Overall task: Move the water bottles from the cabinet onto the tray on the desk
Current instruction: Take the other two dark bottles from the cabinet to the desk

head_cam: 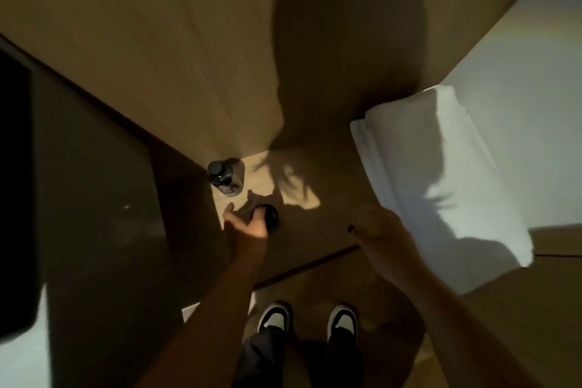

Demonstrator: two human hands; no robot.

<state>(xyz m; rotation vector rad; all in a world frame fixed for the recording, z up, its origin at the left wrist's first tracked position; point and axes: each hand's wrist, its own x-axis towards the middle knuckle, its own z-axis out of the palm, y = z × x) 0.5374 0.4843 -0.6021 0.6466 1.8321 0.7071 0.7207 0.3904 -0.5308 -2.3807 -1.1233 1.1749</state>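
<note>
Two water bottles with black caps stand on a wooden cabinet shelf (315, 230), seen from above. The far bottle (225, 176) stands alone near the shelf's back left corner. My left hand (248, 222) curls around the near bottle (269, 217), thumb and fingers on either side of its cap; I cannot tell how firm the grip is. My right hand (378, 230) hovers above the shelf to the right, fingers loosely spread, holding nothing. No tray or desk is in view.
A folded white towel or sheet stack (441, 173) lies on the right of the shelf. A dark glass panel (94, 183) stands at the left. My two shoes (307, 320) are on the floor below the shelf edge. The light is dim with strong shadows.
</note>
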